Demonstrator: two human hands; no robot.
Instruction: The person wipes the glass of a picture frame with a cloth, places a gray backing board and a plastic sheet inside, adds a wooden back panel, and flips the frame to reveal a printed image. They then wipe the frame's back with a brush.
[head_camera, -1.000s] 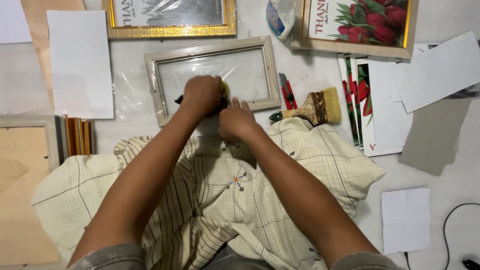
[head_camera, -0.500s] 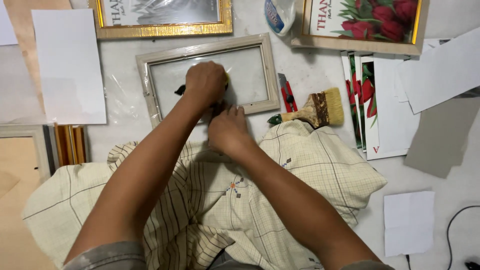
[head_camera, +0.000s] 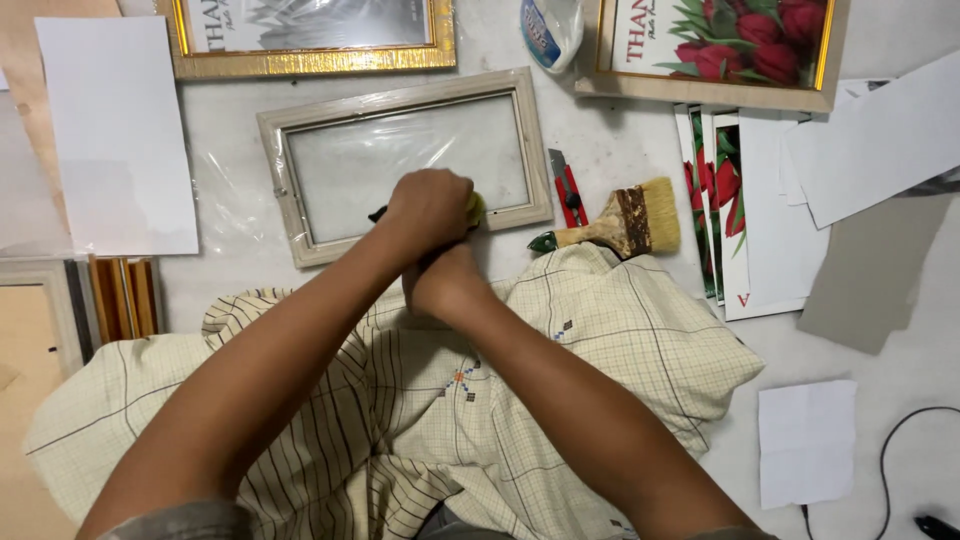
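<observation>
A pale wooden picture frame (head_camera: 285, 180) with a glass pane lies on clear plastic sheeting on the floor. My left hand (head_camera: 428, 208) is over the frame's near rail, closed around a small yellow-green tool (head_camera: 476, 208). A dark tip (head_camera: 378, 214) sticks out to the left over the glass. My right hand (head_camera: 447, 285) sits just below it, curled, touching the left hand at the frame's near edge. Its fingers are hidden, so I cannot tell whether it holds anything. Both forearms reach over a checked cream cloth (head_camera: 600, 340) on my lap.
A red utility knife (head_camera: 568, 190) and a wide paintbrush (head_camera: 625, 222) lie right of the frame. A gold frame (head_camera: 310, 62) and a frame with red flowers (head_camera: 720, 92) lie beyond. Flower prints (head_camera: 722, 210), white sheets (head_camera: 115, 135) (head_camera: 806, 442), grey card (head_camera: 870, 270) and a black cable (head_camera: 890, 440) surround them.
My left hand has slid from over the glass back toward the frame's near rail, and my right hand stayed close beneath it. The view shifted slightly.
</observation>
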